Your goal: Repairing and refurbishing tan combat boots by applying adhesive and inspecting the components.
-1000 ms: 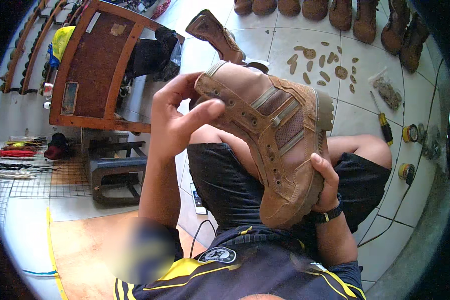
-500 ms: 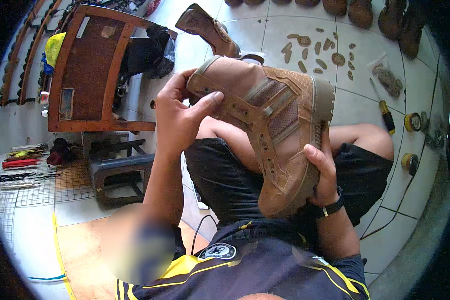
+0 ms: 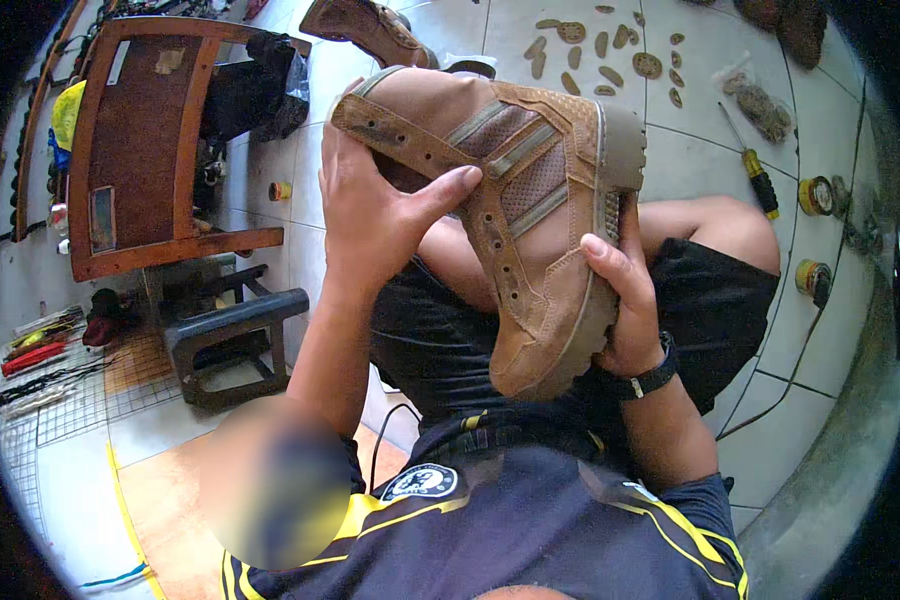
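A tan, unlaced lace-up boot [image 3: 545,220] is held on its side above my lap, toe toward me and sole to the right. My left hand [image 3: 370,205] grips the top of its shaft, the fingers behind the leather and the thumb lying by the eyelet strip. With my right hand [image 3: 625,300] I hold the sole near the middle, thumb on the side of the upper and fingers underneath, mostly hidden. Beyond it a second brown boot [image 3: 370,35] lies on the floor.
Small tan pieces [image 3: 610,75] lie spread on the tiled floor, near a plastic bag [image 3: 760,105]. To the right are a screwdriver [image 3: 760,185] and small round tins [image 3: 815,195]. A wooden cabinet [image 3: 195,150] and dark stool [image 3: 235,340] stand at left.
The boot has shifted slightly left and away from me with both hands. My left thumb has slid along the eyelet strip toward the ankle. The whole view has shifted a little.
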